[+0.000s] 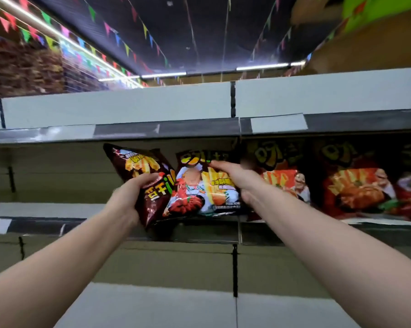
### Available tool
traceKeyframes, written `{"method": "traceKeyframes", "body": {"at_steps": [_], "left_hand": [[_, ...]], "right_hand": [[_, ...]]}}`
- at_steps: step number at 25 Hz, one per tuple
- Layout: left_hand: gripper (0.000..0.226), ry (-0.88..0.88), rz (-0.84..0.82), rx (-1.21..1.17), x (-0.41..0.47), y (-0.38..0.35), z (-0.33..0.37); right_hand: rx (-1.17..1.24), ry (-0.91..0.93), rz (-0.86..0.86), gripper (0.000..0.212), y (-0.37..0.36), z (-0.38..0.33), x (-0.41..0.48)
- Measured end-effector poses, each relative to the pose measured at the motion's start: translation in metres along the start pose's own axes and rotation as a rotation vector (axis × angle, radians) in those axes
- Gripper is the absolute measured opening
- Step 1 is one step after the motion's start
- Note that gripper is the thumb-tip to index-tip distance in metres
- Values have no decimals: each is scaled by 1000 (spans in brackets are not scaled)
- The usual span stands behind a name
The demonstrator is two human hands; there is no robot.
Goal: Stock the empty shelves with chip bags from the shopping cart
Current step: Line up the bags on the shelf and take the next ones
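My left hand (131,197) grips a dark brown chip bag (140,166), tilted, in front of the middle shelf (45,209). My right hand (237,178) holds a black and red chip bag (199,192) by its right side and top edge; this bag stands upright at the shelf's front, touching the brown bag. To the right, several matching red chip bags (353,183) stand in a row on the same shelf. The shopping cart is out of view.
The upper shelf (116,110) hangs just above the bags, with a dark price rail (199,131) along its edge. The middle shelf's left part holds nothing. A lower shelf (152,308) lies under my arms. Coloured bunting hangs from the ceiling.
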State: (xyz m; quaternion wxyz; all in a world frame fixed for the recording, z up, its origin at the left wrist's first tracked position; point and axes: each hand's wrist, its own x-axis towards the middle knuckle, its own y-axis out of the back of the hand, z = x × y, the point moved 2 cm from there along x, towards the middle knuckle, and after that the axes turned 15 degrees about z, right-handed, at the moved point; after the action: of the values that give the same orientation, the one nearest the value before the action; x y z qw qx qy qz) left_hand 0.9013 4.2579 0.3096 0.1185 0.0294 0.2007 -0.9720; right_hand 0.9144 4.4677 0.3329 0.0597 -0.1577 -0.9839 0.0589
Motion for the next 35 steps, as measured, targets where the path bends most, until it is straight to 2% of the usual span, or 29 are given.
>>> {"method": "traceKeyframes", "body": {"at_steps": [4, 6, 7, 9, 10, 11, 14, 16, 18, 23, 25, 26, 28, 30, 32, 33, 35], "left_hand": [[29, -34, 117, -57, 28, -4, 8], [24, -44, 163, -95, 41, -5, 5], [28, -33, 157, -116, 48, -6, 3], [39, -14, 141, -146, 63, -10, -2], [38, -7, 136, -147, 68, -14, -3], [33, 13, 118, -149, 71, -19, -3], [15, 108, 4, -116, 74, -33, -2], [13, 144, -70, -114, 77, -39, -3], [15, 158, -102, -129, 82, -41, -8], [49, 250, -149, -211, 93, -44, -22], [53, 276, -154, -252, 96, -45, -23], [52, 282, -152, -267, 96, -45, -23], [50, 270, -123, -313, 95, -44, -21], [50, 236, -86, -388, 94, -44, -18], [48, 215, -67, -445, 90, -49, -19], [45, 211, -55, -445, 87, -53, -22], [25, 215, -68, -405, 79, -63, -26]], "right_hand": [[-72, 78, 61, 22, -33, -9, 69], [-155, 141, 80, 37, -37, -10, 92], [-162, 166, 82, 35, -37, -9, 101], [-134, 137, 103, 13, -35, 0, 116], [-108, 106, 131, 9, -35, 5, 123], [-93, 63, 161, 16, -36, 11, 129], [-79, 16, 219, 18, -40, 21, 146], [-95, 10, 258, 34, -39, 19, 155], [-144, 24, 286, 38, -34, 17, 165], [-464, 90, 310, 42, -47, 17, 171], [-706, 122, 352, 43, -53, 11, 160], [-740, 198, 402, 41, -54, 5, 154], [-667, 319, 449, 40, -55, -4, 131], [-440, 326, 408, 45, -63, 1, 103], [-75, 61, 184, 59, -80, 23, 71], [-28, -57, 101, 58, -87, 33, 59], [3, -123, 85, 37, -89, 41, 47]]}}
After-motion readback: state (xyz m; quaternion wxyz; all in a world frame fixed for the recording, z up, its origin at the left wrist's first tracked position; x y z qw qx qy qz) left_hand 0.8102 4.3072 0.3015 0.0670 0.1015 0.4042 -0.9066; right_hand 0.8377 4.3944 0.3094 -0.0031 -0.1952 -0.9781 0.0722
